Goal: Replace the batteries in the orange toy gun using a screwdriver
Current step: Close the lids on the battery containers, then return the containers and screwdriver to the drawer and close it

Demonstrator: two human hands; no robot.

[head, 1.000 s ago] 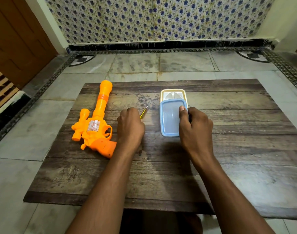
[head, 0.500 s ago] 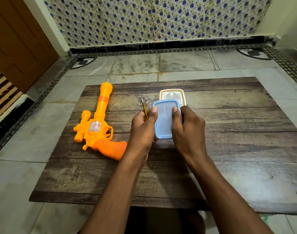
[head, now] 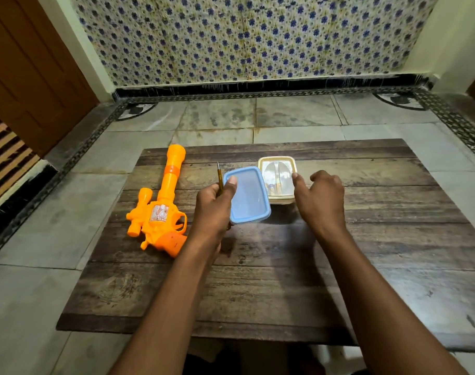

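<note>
Head view: my left hand (head: 213,204) holds the blue lid (head: 247,196) and screwdriver (head: 219,176).
My right hand (head: 318,197) hangs loose, holding nothing, beside the open box (head: 278,180).

1 toy gun (head: 160,209), 1 screwdriver (head: 219,176), 1 lid (head: 247,196), 1 container (head: 278,178), 2 hands.

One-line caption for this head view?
Left hand holds blue lid and screwdriver; right hand reaches opened container.

both forearms reach forward; the left hand (head: 213,201) is curled, thumb on top, pinching what it holds, while the right hand (head: 318,197) hovers, fingers loosely bent
</note>
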